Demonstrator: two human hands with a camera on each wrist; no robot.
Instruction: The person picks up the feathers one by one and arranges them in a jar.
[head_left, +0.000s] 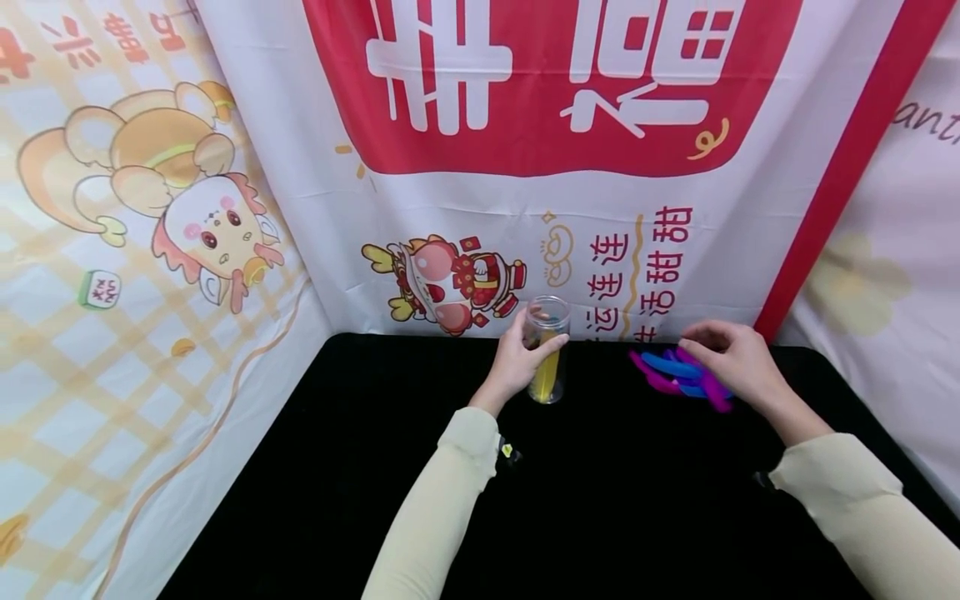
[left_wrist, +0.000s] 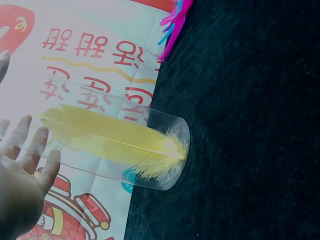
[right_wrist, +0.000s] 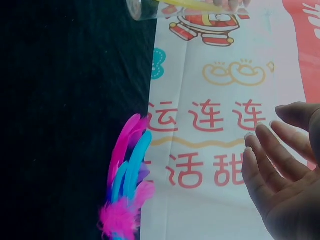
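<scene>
In the head view my left hand grips a clear cylindrical jar, which stands upright on the black tabletop. Inside it is a yellow feather, its fluffy end down at the jar's base. The left wrist view shows fingers on one side of the jar and the thumb on the other. My right hand is over a pile of pink, blue and purple feathers. In the right wrist view its fingers are loosely bent with nothing between them, apart from the feathers.
A black cloth covers the table. Behind it hangs a white and red printed curtain, close to the jar and feathers. A patterned curtain borders the left side, and another pale curtain the right.
</scene>
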